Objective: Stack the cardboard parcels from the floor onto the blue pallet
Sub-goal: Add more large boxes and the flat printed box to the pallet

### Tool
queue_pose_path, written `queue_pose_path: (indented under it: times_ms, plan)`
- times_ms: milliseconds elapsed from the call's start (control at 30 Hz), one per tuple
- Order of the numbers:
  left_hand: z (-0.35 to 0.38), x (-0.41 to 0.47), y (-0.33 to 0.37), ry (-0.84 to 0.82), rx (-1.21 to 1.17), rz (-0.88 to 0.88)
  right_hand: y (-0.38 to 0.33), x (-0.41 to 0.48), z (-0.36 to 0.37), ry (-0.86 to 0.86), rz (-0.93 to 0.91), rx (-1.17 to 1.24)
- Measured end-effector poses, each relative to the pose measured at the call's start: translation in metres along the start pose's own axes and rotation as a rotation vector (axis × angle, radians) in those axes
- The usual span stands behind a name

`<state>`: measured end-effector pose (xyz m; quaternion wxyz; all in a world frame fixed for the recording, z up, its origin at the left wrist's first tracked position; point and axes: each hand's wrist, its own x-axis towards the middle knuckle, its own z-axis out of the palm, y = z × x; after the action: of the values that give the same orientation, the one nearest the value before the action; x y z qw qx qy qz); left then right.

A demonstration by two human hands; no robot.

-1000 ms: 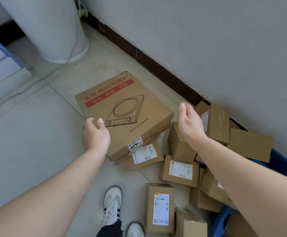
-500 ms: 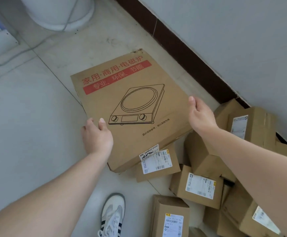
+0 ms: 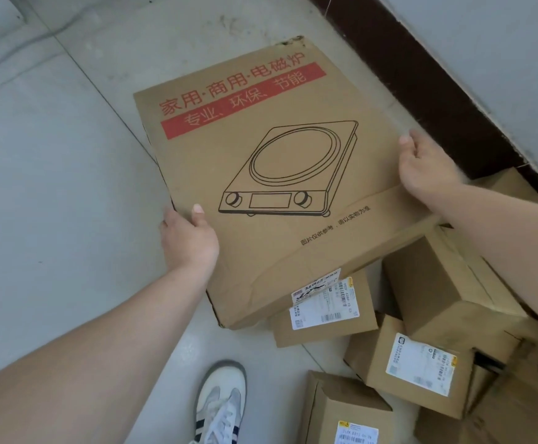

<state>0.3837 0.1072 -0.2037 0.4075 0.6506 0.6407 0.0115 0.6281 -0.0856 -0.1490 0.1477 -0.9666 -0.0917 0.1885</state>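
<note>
A large flat cardboard box [image 3: 261,238] with red lettering and a line drawing of a cooktop fills the middle of the view. Its near corner rests on a small labelled parcel [image 3: 325,312]. My left hand [image 3: 189,240] grips its left edge, thumb on top. My right hand [image 3: 426,168] clasps its right edge, fingers curled over the side. Several smaller brown parcels lie heaped on the floor at the lower right, among them a labelled one [image 3: 412,366] and a taller one [image 3: 447,283]. The blue pallet is out of view.
A grey wall [image 3: 485,43] with a dark brown skirting strip [image 3: 428,91] runs along the upper right, close behind the big box. Pale tiled floor [image 3: 53,187] stretches to the left. My white shoe [image 3: 221,402] stands at the bottom centre beside another parcel [image 3: 348,415].
Both hands went from hovering apart from the big box to gripping its left and right edges. The camera has closed in on the box.
</note>
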Motion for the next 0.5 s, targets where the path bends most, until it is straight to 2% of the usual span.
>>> queue_pose_path:
  times_ms: [167,333,500]
  plan:
    - [0.004,0.001,0.003,-0.005,-0.086,0.003,0.004,0.009,0.017,-0.005,0.059,0.055]
    - [-0.008,-0.011,0.007,0.036,-0.078,-0.012,0.011,-0.007,0.019,0.096,0.087,-0.054]
    - [-0.028,-0.029,0.013,0.066,-0.069,0.056,0.019,-0.040,-0.001,0.167,0.145,-0.027]
